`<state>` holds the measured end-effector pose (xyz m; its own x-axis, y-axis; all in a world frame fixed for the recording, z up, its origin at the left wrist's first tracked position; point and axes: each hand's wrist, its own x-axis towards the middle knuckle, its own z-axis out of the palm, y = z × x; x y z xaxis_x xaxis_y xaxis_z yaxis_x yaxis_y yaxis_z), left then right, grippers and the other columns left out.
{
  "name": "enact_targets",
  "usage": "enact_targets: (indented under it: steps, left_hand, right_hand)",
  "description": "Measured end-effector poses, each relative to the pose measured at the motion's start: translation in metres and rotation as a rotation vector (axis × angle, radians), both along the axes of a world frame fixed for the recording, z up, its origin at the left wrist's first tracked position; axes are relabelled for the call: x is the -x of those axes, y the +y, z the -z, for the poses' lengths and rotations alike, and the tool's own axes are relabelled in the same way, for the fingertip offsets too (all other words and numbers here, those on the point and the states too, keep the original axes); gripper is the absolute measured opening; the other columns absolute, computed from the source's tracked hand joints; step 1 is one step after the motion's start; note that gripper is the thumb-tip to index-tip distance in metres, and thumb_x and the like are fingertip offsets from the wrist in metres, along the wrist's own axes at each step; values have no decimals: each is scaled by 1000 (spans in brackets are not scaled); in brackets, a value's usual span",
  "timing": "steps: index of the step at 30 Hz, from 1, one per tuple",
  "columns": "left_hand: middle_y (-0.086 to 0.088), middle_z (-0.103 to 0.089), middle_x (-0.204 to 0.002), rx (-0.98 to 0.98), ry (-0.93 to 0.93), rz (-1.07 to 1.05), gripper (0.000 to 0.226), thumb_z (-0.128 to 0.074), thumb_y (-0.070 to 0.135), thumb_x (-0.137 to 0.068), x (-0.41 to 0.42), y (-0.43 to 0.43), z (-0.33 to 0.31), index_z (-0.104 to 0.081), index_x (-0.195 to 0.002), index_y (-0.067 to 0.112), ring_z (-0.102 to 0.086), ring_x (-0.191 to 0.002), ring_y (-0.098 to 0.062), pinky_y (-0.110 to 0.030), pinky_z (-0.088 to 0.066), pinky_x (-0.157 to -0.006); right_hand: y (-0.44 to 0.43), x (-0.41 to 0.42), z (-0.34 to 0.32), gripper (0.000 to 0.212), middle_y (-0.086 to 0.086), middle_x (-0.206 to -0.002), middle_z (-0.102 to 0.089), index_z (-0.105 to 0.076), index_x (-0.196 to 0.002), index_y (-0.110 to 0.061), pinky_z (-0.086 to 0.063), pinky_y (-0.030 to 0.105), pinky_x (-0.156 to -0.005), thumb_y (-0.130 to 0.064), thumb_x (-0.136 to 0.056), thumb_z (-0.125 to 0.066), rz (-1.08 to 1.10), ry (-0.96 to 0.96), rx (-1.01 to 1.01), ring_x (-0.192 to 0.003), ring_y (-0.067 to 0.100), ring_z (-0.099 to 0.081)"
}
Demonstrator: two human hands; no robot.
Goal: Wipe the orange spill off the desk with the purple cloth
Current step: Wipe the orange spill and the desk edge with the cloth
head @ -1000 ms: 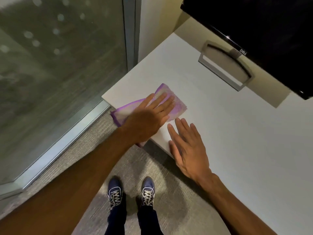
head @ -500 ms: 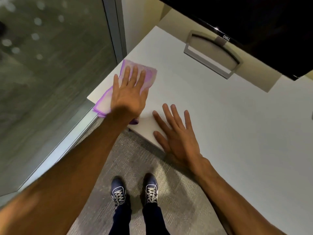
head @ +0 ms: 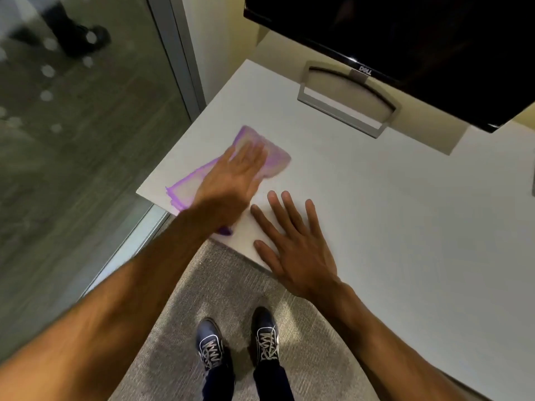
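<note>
The purple cloth (head: 275, 160) lies spread flat on the near left corner of the white desk (head: 405, 212). My left hand (head: 234, 180) presses down flat on the cloth, fingers stretched out and blurred by motion. A small corner of the cloth hangs over the desk's front edge under my wrist. My right hand (head: 295, 244) rests palm down on the bare desk just right of the cloth, fingers spread, holding nothing. No orange spill shows on the desk; whatever is under the cloth is hidden.
A black monitor (head: 405, 44) on a grey stand (head: 344, 102) sits at the back of the desk. A glass wall (head: 81, 134) with a metal frame runs along the left. My shoes (head: 237, 348) stand on grey carpet below the desk's front edge.
My left hand has slid the cloth to the right and away from the desk's left corner. The right hand stays planted in the same place.
</note>
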<state>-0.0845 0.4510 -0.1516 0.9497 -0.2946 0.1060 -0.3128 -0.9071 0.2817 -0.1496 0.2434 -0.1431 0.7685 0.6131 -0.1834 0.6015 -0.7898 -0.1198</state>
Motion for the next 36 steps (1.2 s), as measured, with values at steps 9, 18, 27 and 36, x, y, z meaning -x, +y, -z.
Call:
enact_targets:
  steps: [9, 18, 27, 36]
  left_hand:
    - [-4, -14, -166, 133, 55, -394, 54, -24, 39, -110, -14, 39, -14, -20, -158, 15, -6, -154, -20, -35, 4, -125]
    - [-11, -27, -162, -10, 5, 281, 48, -35, 25, -108, -53, -30, -12, -34, -153, 7, -18, -152, -23, -41, -11, -126]
    - [-10, -23, -164, 72, 108, -385, 52, -30, 31, -109, -29, 56, -7, -27, -156, 8, -15, -153, -25, -44, -7, -126]
    - [-16, -45, -153, 133, -28, -709, 50, -31, 28, -105, 82, -16, 7, -43, -147, 5, -39, -144, -34, -51, -27, -119]
  right_hand:
    - [0, -1, -5, 63, 4, -172, 4, 0, -162, -33, -8, 62, -125, -57, -105, -12, 14, 27, -18, -159, 28, 8]
    - [1, -4, -7, 64, 3, -172, 6, 1, -162, -35, -6, 61, -125, -57, -106, -19, 20, 57, -9, -159, 25, 9]
    - [0, -4, -7, 65, 4, -172, 10, 6, -162, -34, -8, 61, -125, -60, -104, -7, 14, 67, 34, -158, 26, 11]
    - [3, -1, -13, 62, 5, -172, 9, 0, -163, -31, -16, 61, -124, -53, -106, -16, 10, 24, 72, -159, 27, 5]
